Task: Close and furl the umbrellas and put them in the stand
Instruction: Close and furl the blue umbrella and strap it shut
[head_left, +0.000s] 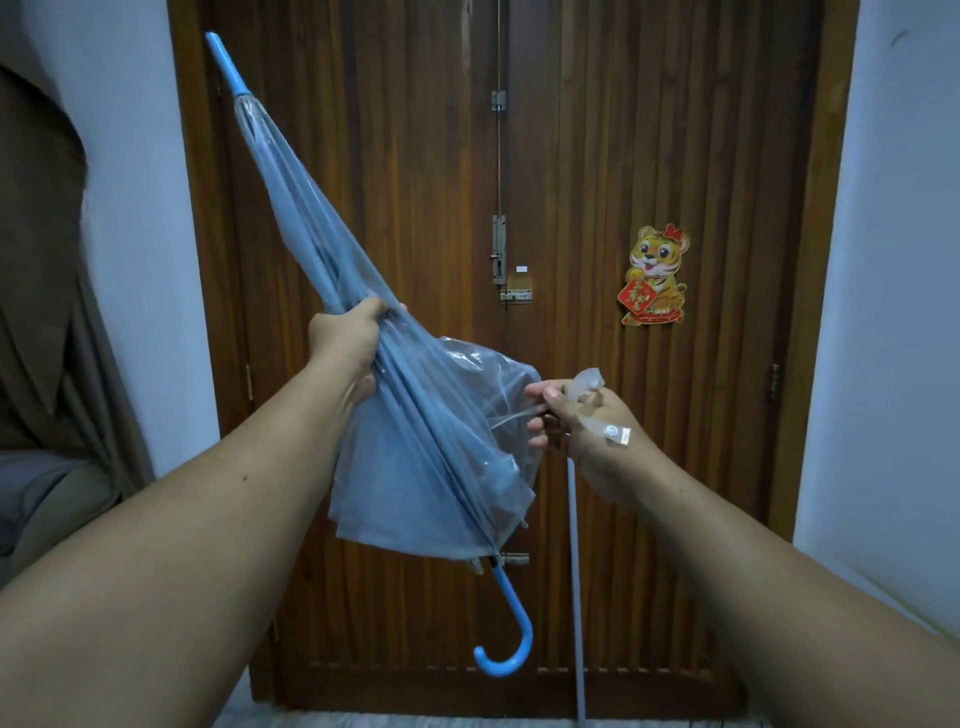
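A clear plastic umbrella (311, 234) with a light-blue tip and hooked blue handle (506, 644) slants across the view, tip up left, handle down. It is closed, and its lower canopy hangs loose and unfurled. My left hand (345, 345) grips the gathered canopy around the shaft at mid-length. My right hand (582, 431) pinches the umbrella's clear closing strap (597, 410), which drapes over the back of the hand, its snap tab showing. No stand is in view.
A brown wooden double door (649, 156) with bolts and a tiger sticker (655, 275) fills the background. A thin pale rod (575, 597) stands against the door below my right hand. White walls flank it; a brown curtain (36, 234) hangs at left.
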